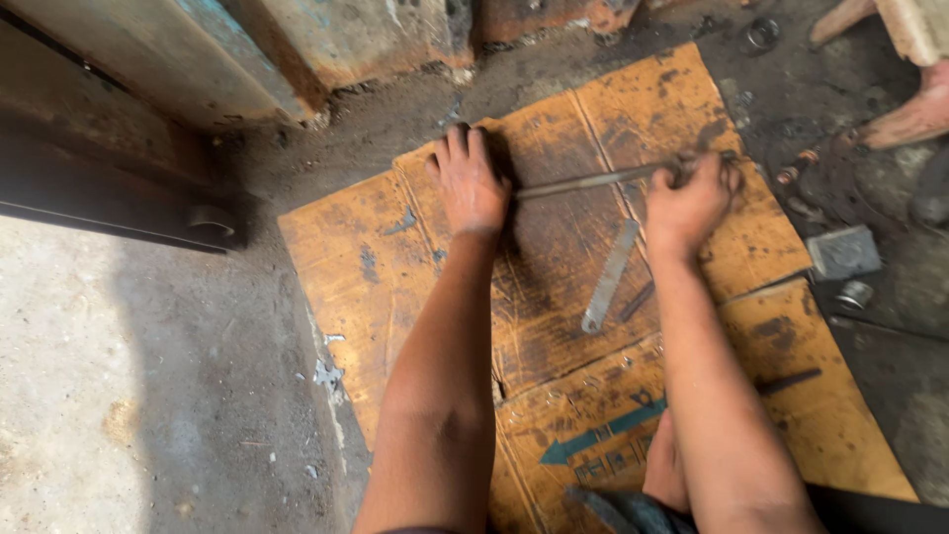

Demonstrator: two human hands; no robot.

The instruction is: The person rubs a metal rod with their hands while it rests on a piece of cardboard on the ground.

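The left hand (472,184) lies flat and open, palm down, on a sheet of stained brown cardboard (395,267) spread on the dirty floor. Its fingers (457,146) point away from the person, and it covers one end of a long thin metal rod (593,180). The right hand (692,198) is closed in a fist around the other end of this rod. The rod lies almost level across the cardboard between the two hands.

Just below the rod, a flat metal strip (610,275) lies loose on the cardboard, touching neither hand. To the right, off the cardboard, a small grey metal block (843,252) sits on the dark ground, with a small round metal cup (854,294) just beside it; what is inside the cup I cannot tell.
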